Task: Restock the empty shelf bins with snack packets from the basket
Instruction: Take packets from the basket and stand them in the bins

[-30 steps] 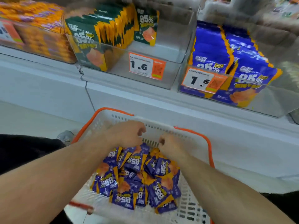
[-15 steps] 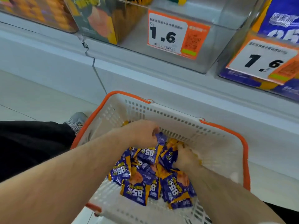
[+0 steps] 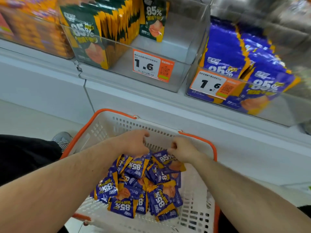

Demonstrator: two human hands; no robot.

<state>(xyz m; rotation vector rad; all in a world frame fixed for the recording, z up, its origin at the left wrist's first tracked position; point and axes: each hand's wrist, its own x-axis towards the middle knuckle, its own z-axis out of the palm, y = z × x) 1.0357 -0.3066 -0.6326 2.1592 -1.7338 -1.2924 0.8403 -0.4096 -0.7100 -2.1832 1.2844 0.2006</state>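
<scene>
Purple packets (image 3: 137, 187) heaped in basket (image 3: 117, 126); right hand (image 3: 183, 149) pinches one, left hand (image 3: 134, 143) loosely curled, empty

Both forearms are bare to the elbow, with no sleeve, watch or bracelet showing on either wrist. The left hand (image 3: 134, 142) and the right hand (image 3: 182, 149) wear no gloves or rings. Left of the left hand lies a black trouser leg (image 3: 25, 157), ending in a grey knit sneaker (image 3: 62, 139) with dark streaks.
</scene>
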